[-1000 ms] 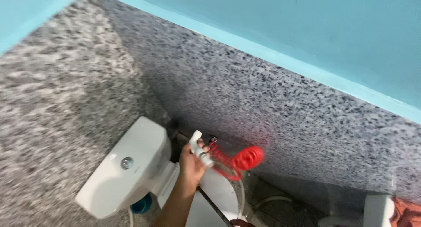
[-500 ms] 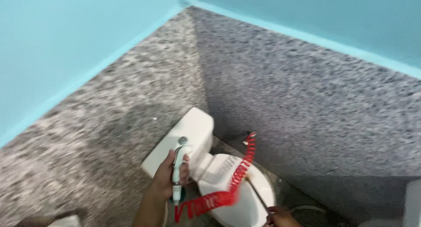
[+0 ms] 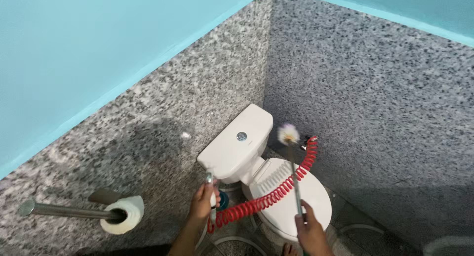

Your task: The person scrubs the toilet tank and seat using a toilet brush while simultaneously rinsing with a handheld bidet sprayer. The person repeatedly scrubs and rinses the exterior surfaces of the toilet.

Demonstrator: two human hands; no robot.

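Two tools are in hand over a white toilet [image 3: 291, 201] whose lid is down. The left hand [image 3: 203, 202] is closed around a handheld bidet sprayer [image 3: 211, 196], held upright just left of the bowl; its red coiled hose [image 3: 276, 187] stretches across the lid to a wall fitting [image 3: 312, 138] on the speckled granite wall [image 3: 375, 112]. The right hand [image 3: 311, 231] is closed around the lower end of a toilet brush [image 3: 295, 177], whose pale bristle head is raised beside the cistern [image 3: 237, 147]. A second ago the sprayer was up near the wall fitting with the hose bunched; it now sits lower and leftward, hose drawn out. At lower left, a toilet paper roll [image 3: 121, 215] hangs on a metal bar.
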